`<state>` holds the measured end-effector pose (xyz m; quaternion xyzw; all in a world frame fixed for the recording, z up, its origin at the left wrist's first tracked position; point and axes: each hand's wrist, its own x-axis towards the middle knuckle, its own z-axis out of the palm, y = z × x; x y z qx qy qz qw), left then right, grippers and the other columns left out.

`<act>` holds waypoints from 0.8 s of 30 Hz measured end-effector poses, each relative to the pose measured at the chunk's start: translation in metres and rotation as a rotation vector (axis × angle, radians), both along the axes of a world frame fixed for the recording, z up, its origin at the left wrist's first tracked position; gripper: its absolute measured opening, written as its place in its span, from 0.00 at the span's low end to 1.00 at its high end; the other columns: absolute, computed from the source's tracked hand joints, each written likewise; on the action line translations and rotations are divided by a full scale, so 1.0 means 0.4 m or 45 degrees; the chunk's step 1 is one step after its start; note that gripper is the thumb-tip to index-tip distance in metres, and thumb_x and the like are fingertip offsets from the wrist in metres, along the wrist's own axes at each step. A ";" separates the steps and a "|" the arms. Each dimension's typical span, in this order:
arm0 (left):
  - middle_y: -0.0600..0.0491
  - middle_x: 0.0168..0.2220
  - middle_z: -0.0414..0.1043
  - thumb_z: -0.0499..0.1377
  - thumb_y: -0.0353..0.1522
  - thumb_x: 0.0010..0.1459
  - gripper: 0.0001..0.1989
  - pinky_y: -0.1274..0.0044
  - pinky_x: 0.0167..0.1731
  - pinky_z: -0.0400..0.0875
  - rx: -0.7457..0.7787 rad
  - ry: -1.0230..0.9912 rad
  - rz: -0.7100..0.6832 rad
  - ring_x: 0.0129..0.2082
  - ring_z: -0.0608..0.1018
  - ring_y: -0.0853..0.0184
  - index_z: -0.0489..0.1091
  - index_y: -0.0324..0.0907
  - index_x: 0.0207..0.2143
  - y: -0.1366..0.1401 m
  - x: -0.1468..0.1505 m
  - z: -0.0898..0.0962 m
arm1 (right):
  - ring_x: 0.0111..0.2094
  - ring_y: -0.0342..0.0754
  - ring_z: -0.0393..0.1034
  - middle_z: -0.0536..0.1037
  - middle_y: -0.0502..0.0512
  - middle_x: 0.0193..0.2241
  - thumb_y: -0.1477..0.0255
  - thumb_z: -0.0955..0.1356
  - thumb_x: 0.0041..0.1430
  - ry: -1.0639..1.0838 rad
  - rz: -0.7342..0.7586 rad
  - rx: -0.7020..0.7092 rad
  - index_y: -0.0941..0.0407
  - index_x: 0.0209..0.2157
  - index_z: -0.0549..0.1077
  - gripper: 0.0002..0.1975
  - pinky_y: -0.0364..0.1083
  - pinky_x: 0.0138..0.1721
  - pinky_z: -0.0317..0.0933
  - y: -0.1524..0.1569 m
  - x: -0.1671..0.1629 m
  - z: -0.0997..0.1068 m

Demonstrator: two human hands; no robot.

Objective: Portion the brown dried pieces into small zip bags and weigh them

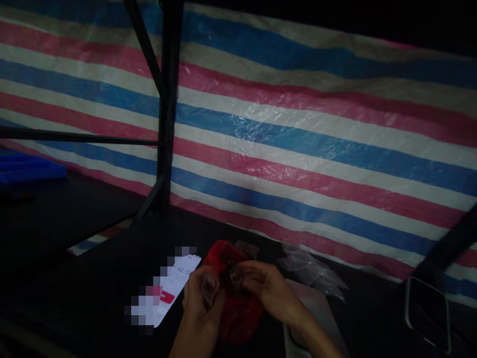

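My left hand (199, 306) is closed around a small clear plastic piece (210, 287), a bag or a little cup; the dim light hides which. In the fingertips of my right hand (266, 286) is a small round clear item (236, 273) with something brownish in it. Both hands are over a red plastic bag (240, 320), which lies open on the dark table with dark contents inside. Just behind it sits a small clear bag (248, 248) with dark bits in it.
Left of my hands lies a lit phone (181, 278). Several clear zip bags (316, 271) are spread at the right, beside a pale flat device (313, 308). A dark-screened phone (428, 313) is farther right. A black metal post (167, 109) stands before a striped tarp (316, 144).
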<state>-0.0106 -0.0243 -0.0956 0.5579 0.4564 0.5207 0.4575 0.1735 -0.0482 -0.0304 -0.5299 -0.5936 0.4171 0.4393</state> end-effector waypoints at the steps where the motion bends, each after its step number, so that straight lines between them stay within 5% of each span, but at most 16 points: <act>1: 0.46 0.47 0.75 0.61 0.48 0.60 0.22 0.57 0.51 0.74 0.014 0.048 -0.004 0.48 0.78 0.51 0.69 0.47 0.51 0.005 0.002 -0.006 | 0.51 0.54 0.81 0.86 0.58 0.47 0.71 0.72 0.55 0.033 -0.002 0.004 0.55 0.48 0.82 0.18 0.53 0.55 0.70 -0.008 -0.003 0.009; 6: 0.44 0.48 0.74 0.55 0.46 0.64 0.19 0.53 0.50 0.71 0.160 0.302 0.095 0.49 0.76 0.47 0.69 0.46 0.51 0.015 0.028 -0.034 | 0.50 0.53 0.81 0.85 0.55 0.46 0.75 0.72 0.58 0.049 0.021 0.024 0.53 0.49 0.82 0.17 0.52 0.55 0.70 -0.047 -0.045 0.068; 13: 0.42 0.53 0.71 0.53 0.34 0.66 0.19 0.55 0.52 0.71 0.411 0.449 0.144 0.53 0.76 0.50 0.65 0.45 0.58 -0.009 0.066 -0.046 | 0.53 0.49 0.75 0.77 0.53 0.53 0.85 0.67 0.62 -0.716 0.048 0.237 0.48 0.53 0.81 0.24 0.47 0.59 0.66 -0.088 -0.088 0.137; 18: 0.44 0.54 0.72 0.54 0.36 0.63 0.21 0.53 0.54 0.70 0.346 0.342 0.084 0.54 0.75 0.50 0.67 0.48 0.58 -0.009 0.068 -0.043 | 0.58 0.49 0.72 0.74 0.54 0.58 0.87 0.63 0.64 -0.937 0.127 0.282 0.46 0.60 0.76 0.30 0.47 0.59 0.67 -0.100 -0.098 0.163; 24: 0.43 0.50 0.75 0.60 0.45 0.55 0.22 0.51 0.53 0.71 0.153 0.211 0.003 0.52 0.76 0.46 0.73 0.47 0.49 -0.008 0.039 0.004 | 0.55 0.47 0.74 0.76 0.51 0.56 0.84 0.65 0.66 -0.793 0.087 0.341 0.46 0.57 0.78 0.26 0.46 0.60 0.66 -0.087 -0.088 0.158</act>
